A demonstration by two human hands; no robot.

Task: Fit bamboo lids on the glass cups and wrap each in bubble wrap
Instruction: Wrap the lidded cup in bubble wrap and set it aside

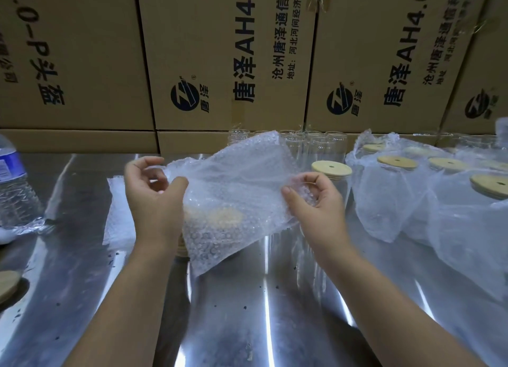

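My L hand [154, 193] & R hand [316, 201] each pinch an edge of the bubble wrap [233, 179], held crosswise btwn them. The lidded glass cup [331, 170] stands upright just behind R hand, nearer it.

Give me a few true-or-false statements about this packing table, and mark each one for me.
1. The left hand and the right hand both hold the bubble wrap above the table. True.
2. The water bottle stands at the table's right edge. False: it is at the left edge.
3. The cup behind the right hand carries a bamboo lid. True.
4. The glass cups at the back, by the cardboard boxes, all wear lids. False: they stand open, without lids.
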